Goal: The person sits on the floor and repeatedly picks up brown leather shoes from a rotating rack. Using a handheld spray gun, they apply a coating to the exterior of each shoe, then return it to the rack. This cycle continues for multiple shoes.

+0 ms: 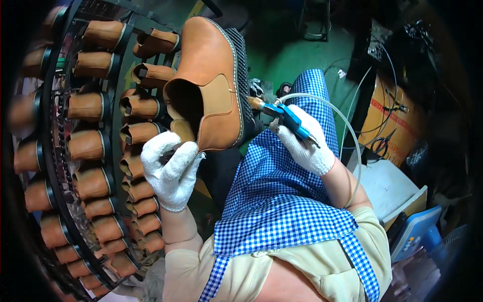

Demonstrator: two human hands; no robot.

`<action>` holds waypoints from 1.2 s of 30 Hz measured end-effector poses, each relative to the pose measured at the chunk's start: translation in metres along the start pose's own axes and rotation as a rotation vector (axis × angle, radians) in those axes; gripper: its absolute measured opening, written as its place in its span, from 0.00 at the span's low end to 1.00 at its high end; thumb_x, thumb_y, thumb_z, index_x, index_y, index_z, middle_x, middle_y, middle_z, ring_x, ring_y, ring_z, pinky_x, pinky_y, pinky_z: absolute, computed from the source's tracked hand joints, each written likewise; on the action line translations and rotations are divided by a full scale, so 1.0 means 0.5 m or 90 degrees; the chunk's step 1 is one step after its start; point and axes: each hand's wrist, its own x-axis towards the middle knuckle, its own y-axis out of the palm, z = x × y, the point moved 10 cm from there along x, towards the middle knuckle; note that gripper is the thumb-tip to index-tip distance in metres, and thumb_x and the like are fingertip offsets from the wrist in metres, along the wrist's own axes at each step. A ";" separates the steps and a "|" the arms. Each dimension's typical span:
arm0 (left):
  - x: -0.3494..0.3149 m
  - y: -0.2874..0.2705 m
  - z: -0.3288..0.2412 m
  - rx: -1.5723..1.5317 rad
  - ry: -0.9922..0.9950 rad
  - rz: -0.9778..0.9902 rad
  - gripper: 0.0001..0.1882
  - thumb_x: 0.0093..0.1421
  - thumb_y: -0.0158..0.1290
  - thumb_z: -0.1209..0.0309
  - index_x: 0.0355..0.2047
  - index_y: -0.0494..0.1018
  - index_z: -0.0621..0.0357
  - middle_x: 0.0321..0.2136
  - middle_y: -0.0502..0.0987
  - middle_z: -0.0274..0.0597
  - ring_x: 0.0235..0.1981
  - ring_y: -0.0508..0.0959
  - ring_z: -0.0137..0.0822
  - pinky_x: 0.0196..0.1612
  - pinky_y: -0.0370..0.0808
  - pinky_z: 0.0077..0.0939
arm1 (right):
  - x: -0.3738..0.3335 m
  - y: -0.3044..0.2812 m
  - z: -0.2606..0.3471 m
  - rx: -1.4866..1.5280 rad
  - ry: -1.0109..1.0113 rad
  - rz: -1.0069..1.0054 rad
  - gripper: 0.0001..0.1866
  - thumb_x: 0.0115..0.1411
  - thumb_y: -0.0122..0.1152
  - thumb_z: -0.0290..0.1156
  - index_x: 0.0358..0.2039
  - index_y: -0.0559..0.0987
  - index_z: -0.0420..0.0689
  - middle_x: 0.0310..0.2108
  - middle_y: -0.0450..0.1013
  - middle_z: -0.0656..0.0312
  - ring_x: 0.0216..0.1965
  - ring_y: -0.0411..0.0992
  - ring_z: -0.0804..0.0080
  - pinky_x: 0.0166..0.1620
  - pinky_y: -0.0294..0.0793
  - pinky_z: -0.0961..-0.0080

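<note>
A tan ankle boot [209,58] with a beige elastic side panel, a pale welt stitch and a dark, ridged sole is held up in front of me, toe pointing away. My left hand [173,168], in a white knit glove, pinches the boot's rear top edge by the opening. In my gloved right hand [307,143] is a blue hand tool [289,120] with a brush-like tan tip and a clear hose [347,121] running from it. That tip points at the sole's edge beside the elastic panel; whether it touches I cannot tell.
At left stands a dark rack [53,166] holding many similar tan boots [85,105]. A cardboard box [385,121] with cables and scissors [383,145] lies at right. Nearer are a grey-topped surface [385,186] and a blue device [417,231] with buttons. My blue checked apron [282,171] covers my lap.
</note>
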 end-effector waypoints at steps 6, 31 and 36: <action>-0.010 -0.010 0.009 0.001 -0.013 -0.015 0.24 0.48 0.76 0.78 0.47 0.85 0.49 0.49 0.76 0.45 0.46 0.79 0.42 0.46 0.79 0.31 | 0.016 0.009 -0.010 0.038 -0.030 -0.034 0.11 0.70 0.66 0.37 0.40 0.79 0.43 0.30 0.72 0.55 0.30 0.74 0.54 0.35 0.74 0.63; 0.137 0.029 -0.110 0.149 0.195 0.223 0.21 0.45 0.69 0.78 0.42 0.86 0.48 0.43 0.83 0.41 0.49 0.83 0.47 0.54 0.80 0.47 | -0.078 -0.018 0.012 0.074 0.051 -0.007 0.12 0.66 0.70 0.38 0.32 0.79 0.44 0.27 0.72 0.57 0.27 0.75 0.56 0.31 0.74 0.64; 0.191 0.089 -0.140 0.091 0.256 0.313 0.24 0.49 0.68 0.80 0.47 0.78 0.53 0.51 0.83 0.45 0.59 0.80 0.55 0.65 0.74 0.57 | -0.100 -0.043 0.019 0.007 0.044 -0.044 0.13 0.65 0.70 0.38 0.33 0.78 0.44 0.26 0.71 0.56 0.27 0.75 0.53 0.30 0.74 0.62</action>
